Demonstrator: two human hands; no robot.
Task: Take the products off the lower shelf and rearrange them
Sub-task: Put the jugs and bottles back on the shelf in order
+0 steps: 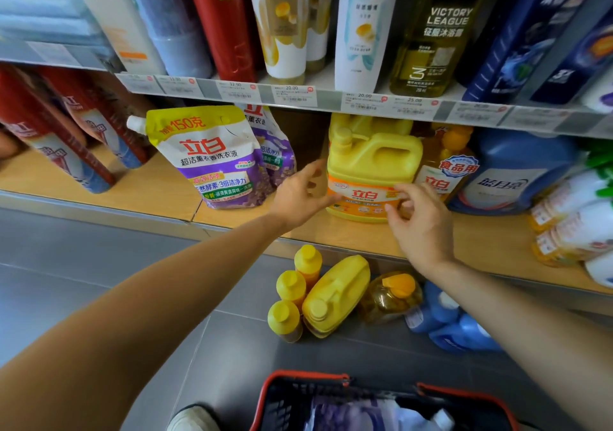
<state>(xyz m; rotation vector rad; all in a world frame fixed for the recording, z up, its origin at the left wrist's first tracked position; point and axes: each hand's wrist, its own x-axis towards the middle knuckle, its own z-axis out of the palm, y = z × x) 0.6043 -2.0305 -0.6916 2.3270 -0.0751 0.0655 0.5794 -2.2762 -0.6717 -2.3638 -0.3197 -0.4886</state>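
A yellow detergent jug (371,162) with an orange label stands on the wooden lower shelf (361,235). My left hand (300,197) touches the jug's left side with fingers spread. My right hand (419,221) is at the jug's lower right front, fingers curled loosely and holding nothing. To the jug's left lean two purple and yellow refill pouches (212,155). To its right stand an orange dish-soap bottle (444,165) and a big blue jug (517,172).
On the grey floor below the shelf lie three small yellow bottles (292,293), a yellow jug (335,294), an amber pump bottle (391,296) and blue jugs (454,321). A red-rimmed basket (338,379) holding a pouch sits nearest me. Red bottles (59,145) lean at the left.
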